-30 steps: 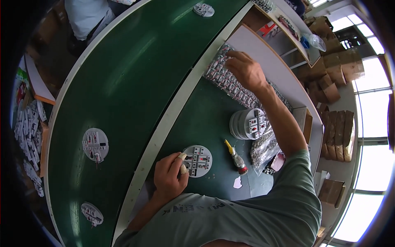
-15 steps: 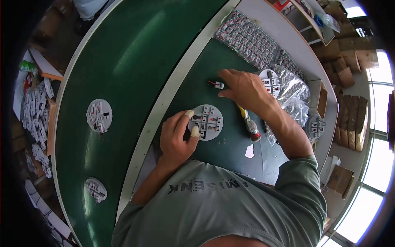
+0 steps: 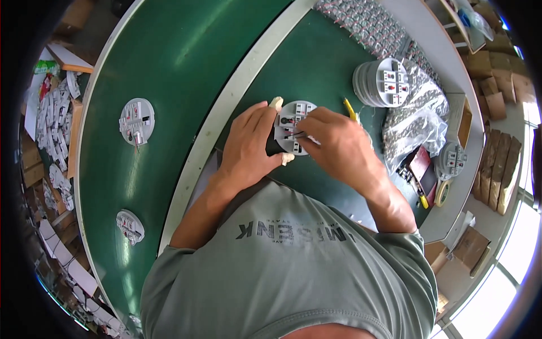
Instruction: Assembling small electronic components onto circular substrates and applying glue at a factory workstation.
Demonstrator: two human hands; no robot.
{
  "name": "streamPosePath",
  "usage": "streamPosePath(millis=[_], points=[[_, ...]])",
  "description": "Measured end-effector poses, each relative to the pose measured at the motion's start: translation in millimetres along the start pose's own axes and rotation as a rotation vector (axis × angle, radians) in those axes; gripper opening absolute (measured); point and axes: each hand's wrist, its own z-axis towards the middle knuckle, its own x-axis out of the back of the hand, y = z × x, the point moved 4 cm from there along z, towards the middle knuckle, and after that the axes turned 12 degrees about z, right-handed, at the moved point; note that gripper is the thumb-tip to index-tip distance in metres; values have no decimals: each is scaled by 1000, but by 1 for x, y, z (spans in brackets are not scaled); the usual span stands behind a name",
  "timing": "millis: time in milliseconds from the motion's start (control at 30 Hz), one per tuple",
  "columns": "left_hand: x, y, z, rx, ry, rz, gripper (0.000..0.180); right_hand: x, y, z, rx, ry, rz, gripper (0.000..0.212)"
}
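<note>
A round grey plate (image 3: pixel 305 105) with small white blocks and components on it lies flat on the green bench in front of me. My left hand (image 3: pixel 245 141) grips its left edge between forefinger and thumb, both capped with pale finger cots. Over the plate's right half, my right hand (image 3: pixel 339 138) has its fingertips pinched together. Thin dark wires (image 3: pixel 292 134) run out from those fingertips across the plate. Part of the plate is hidden under the right hand. Just beyond that hand, the yellow end of a tool (image 3: pixel 350 108) shows, the rest covered.
Stacked round plates (image 3: pixel 381 85) stand at the far right beside clear plastic bags (image 3: pixel 415 121). Behind them lie rows of small wired parts (image 3: pixel 367 25). Plates (image 3: pixel 137 121) rest on the green surface to the left, past a pale rail (image 3: pixel 226 96). A tape roll (image 3: pixel 443 193) is at right.
My right hand has come back from the far side to the plate, fingers now pinched. The small red-wired part no longer shows on the bench. The view has shifted too.
</note>
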Motion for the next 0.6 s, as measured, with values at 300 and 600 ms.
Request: streamPosePath(millis=[300, 600], points=[[-7, -4, -1, 5, 85, 24, 103, -41, -3, 5, 95, -5, -9, 17], [-8, -5, -1, -17, 166, 9, 100, -49, 16, -2, 355, 151, 97, 11]])
